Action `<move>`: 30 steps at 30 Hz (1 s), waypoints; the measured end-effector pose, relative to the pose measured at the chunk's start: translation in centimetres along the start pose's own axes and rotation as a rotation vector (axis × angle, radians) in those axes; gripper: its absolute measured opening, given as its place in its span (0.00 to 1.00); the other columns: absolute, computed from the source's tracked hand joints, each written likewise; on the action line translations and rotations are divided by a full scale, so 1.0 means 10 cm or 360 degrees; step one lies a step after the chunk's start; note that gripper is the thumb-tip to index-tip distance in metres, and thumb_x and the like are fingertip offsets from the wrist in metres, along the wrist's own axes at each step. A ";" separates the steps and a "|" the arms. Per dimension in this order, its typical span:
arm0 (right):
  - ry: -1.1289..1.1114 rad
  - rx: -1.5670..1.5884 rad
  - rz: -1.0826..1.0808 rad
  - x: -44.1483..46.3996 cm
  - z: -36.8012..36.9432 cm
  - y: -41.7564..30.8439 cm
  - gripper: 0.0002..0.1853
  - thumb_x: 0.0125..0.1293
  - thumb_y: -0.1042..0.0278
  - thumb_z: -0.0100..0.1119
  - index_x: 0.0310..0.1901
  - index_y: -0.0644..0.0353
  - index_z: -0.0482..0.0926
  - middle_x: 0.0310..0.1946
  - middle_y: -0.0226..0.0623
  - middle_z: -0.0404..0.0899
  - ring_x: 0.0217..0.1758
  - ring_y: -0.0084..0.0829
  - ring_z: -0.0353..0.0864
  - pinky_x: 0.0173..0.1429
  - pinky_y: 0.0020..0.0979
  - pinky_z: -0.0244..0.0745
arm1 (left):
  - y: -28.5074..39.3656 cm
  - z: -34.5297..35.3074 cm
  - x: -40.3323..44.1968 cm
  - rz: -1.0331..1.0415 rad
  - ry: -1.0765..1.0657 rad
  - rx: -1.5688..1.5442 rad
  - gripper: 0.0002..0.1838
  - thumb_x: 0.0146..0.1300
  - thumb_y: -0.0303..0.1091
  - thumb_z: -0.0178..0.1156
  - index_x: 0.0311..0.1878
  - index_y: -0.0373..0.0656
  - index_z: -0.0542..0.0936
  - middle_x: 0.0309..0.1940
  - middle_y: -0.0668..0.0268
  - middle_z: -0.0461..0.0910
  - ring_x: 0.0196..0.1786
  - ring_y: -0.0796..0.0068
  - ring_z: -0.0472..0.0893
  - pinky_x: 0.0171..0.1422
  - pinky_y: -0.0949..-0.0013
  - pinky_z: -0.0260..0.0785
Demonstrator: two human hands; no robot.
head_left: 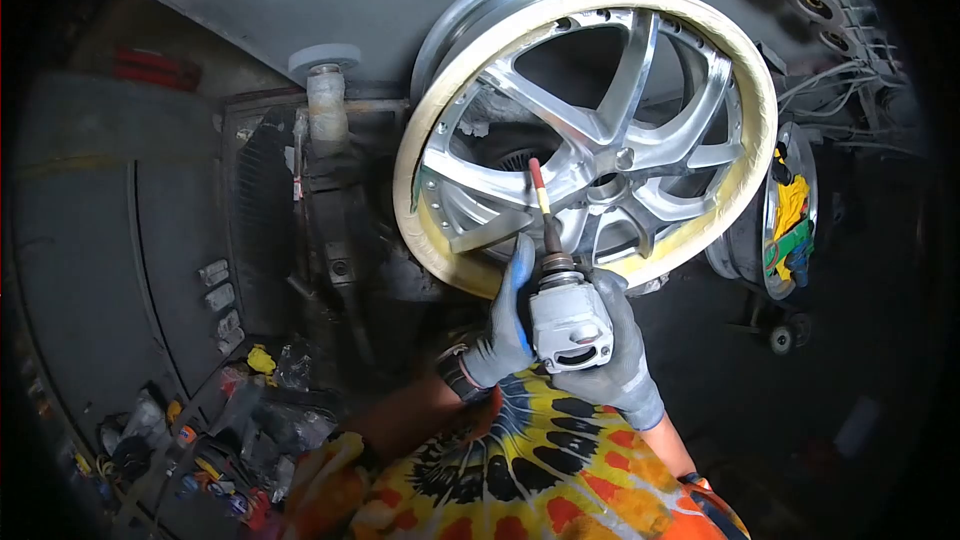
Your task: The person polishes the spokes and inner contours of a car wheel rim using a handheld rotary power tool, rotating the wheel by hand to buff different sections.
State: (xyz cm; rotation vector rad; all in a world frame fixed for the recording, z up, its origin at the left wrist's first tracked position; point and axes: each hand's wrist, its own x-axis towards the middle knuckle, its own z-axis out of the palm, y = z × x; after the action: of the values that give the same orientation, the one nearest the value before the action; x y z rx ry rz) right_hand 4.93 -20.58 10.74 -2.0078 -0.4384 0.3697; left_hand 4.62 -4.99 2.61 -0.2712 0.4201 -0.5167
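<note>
A silver alloy wheel stands tilted in front of me, its rim edge covered with cream tape. Below it, a grey power tool points up at the spokes, with a thin red and cream tip over a left spoke; whether they touch is unclear. My right hand, in a grey glove, is wrapped round the tool's right side and underside. Against the left side of the tool rests my left hand, in a grey and blue glove, thumb up and its other fingers mostly hidden.
A wrapped post with a round disc rises left of the wheel. Another wheel holding yellow and green cloths is at the right. Plastic bags and small items lie at lower left. Discs and cables hang at upper right.
</note>
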 end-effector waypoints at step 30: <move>-0.0370 -0.0206 0.0016 0.87 0.27 -0.80 0.52 0.41 0.65 0.82 0.74 0.59 0.71 0.64 0.50 0.76 0.62 0.53 0.79 0.65 0.47 0.77 | 0.64 0.00 -0.78 -0.0094 0.0076 -0.0072 0.41 0.71 0.76 0.48 0.50 0.41 0.81 0.35 0.62 0.86 0.35 0.67 0.86 0.46 0.61 0.81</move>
State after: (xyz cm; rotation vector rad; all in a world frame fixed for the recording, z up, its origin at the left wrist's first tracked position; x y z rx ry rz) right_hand 10.29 -11.15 16.02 -2.1012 -0.6103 0.5981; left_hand 1.19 4.45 2.82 -0.3161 0.4720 -0.5731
